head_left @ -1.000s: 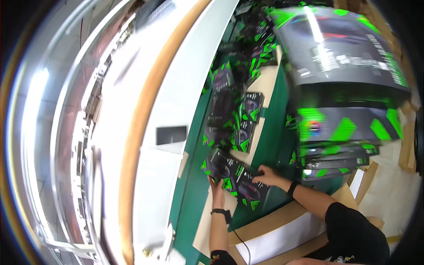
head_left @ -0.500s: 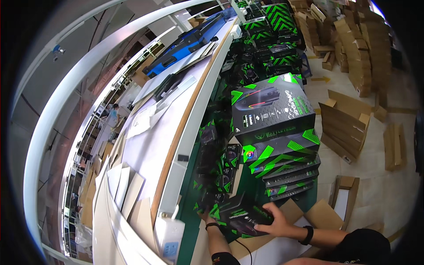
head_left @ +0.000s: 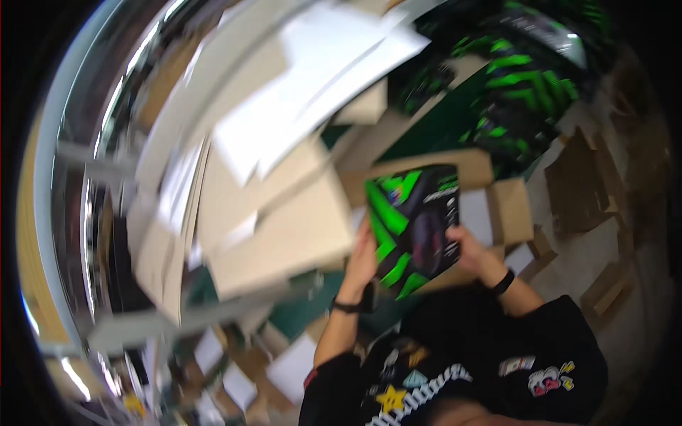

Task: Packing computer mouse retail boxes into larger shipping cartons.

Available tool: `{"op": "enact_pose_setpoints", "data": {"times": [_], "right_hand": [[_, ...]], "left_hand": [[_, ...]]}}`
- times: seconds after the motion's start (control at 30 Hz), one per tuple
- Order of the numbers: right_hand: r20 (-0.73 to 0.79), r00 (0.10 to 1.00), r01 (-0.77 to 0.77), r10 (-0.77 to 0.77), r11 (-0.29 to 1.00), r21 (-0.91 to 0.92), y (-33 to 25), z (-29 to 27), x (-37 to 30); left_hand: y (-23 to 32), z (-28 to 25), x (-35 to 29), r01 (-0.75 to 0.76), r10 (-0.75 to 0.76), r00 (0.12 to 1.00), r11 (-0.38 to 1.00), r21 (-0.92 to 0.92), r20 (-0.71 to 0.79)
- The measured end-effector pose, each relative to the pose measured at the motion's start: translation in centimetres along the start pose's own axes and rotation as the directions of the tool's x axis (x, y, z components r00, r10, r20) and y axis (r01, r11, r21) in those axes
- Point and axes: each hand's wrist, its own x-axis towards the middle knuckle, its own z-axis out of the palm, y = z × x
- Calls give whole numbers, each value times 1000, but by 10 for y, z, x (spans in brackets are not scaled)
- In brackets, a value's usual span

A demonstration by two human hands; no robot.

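Note:
A black and green mouse box [head_left: 406,224], its front printed with a dark computer mouse, is held close to my body. My left hand [head_left: 361,261] grips its left side, most of the fingers going behind it. On the right edge my right hand [head_left: 469,250] presses with the thumb on the front, its other fingers partly hidden. Behind the held box stands an open cardboard carton [head_left: 513,207] with a white lining, its flaps spread.
Many similar black and green boxes [head_left: 526,89] are piled beyond the carton. Cardboard sheets [head_left: 280,224] and white papers [head_left: 320,78] lie on the left, blurred. Brown cartons [head_left: 582,174] stand on the floor at right.
My view has swung down and left. The mouse box has come up from beside the green table toward my body and turned so its printed front faces me, both hands on it.

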Motion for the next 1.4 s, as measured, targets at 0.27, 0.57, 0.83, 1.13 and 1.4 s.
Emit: {"op": "enact_pose_setpoints", "data": {"times": [0.27, 0.57, 0.83, 1.13, 1.4], "right_hand": [[-275, 959, -148, 74, 954, -259, 53, 15, -11], [-298, 946, -154, -131, 627, -764, 147, -59, 104], [-306, 943, -292, 135, -115, -950, 141, -20, 129], [-118, 916, 194, -384, 680, -707, -141, -37, 291], [-577, 699, 150, -423, 875, -460, -149, -140, 466]], "left_hand": [[-116, -31, -91, 578, -330, 816, 463, 671, -475], [-172, -4, -142, 410, -466, 815, 883, -226, -344], [-122, -32, -156, 605, -627, 764, 778, -168, -150], [8, -31, 165, 272, -327, 924, 925, -264, -196], [-179, 46, 484, 401, -407, 913, 878, -261, 33]]}}
